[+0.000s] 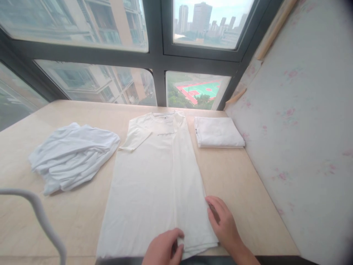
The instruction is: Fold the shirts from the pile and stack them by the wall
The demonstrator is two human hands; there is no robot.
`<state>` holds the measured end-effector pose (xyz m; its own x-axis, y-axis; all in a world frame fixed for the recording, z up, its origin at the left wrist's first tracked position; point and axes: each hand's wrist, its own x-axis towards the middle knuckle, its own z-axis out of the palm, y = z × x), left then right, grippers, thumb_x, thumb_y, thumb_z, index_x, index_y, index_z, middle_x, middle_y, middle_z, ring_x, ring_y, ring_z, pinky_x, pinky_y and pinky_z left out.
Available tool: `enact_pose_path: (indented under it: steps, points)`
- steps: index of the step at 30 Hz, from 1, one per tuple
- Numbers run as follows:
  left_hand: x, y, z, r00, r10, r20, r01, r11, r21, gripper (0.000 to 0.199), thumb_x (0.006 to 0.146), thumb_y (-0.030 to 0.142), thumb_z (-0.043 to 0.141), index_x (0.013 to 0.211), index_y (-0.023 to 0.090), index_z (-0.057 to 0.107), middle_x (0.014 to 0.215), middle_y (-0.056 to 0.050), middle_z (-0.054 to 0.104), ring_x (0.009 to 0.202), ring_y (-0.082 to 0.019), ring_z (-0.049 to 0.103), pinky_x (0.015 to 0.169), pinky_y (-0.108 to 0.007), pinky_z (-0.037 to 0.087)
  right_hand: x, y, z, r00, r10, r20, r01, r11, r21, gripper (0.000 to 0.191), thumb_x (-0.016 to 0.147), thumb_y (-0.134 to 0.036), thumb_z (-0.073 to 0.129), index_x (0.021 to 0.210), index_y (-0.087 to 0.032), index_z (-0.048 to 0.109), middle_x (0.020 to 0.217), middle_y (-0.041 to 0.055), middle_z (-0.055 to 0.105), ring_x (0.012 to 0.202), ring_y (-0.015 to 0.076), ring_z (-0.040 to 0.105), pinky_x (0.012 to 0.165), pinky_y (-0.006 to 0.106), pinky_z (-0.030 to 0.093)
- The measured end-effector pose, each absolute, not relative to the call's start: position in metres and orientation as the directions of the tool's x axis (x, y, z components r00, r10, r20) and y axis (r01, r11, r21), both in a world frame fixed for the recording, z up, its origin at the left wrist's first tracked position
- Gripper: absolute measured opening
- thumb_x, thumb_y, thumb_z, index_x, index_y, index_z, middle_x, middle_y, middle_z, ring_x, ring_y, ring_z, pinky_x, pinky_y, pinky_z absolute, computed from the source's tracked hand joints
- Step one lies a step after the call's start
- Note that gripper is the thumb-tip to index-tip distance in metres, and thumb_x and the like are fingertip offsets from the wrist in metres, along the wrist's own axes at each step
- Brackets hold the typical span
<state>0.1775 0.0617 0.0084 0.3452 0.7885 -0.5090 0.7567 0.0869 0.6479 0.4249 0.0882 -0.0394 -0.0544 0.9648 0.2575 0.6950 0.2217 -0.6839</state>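
A white T-shirt (143,184) lies flat, collar toward the window, small dark lettering on its chest. Its right side is folded inward in a long strip; the left sleeve lies across the body. At the hem, my left hand (165,247) pinches the folded strip's edge between thumb and fingers. My right hand (224,226) rests at the shirt's lower right edge, fingers curved with a gap between thumb and fingers; whether cloth is held there is hard to see.
A crumpled white garment (74,154) lies to the left. A neatly folded white stack (219,132) sits at the back right. A pale curved tube (41,217) crosses the lower left. Windows (154,59) close off the back; a flowered wall (298,129) stands right.
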Motion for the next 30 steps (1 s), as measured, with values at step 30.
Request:
enact_pose_path:
  steps: [30]
  points:
    - [0.185, 0.042, 0.007, 0.230, 0.851, -0.473, 0.514, 0.306, 0.801, 0.024, 0.080, 0.027, 0.051, 0.094, 0.017, 0.068, 0.070, 0.000, 0.059, 0.069, -0.014, 0.051, 0.066, -0.024, 0.040, 0.452, 0.046, -0.018, -0.401, 0.764, 0.505, 0.636, 0.629, -0.446, 0.021, 0.086, -0.007, 0.051, 0.096, -0.019, 0.065, 0.107, 0.0103, 0.070, 0.104, 0.0203, 0.066, 0.088, 0.031, 0.058]
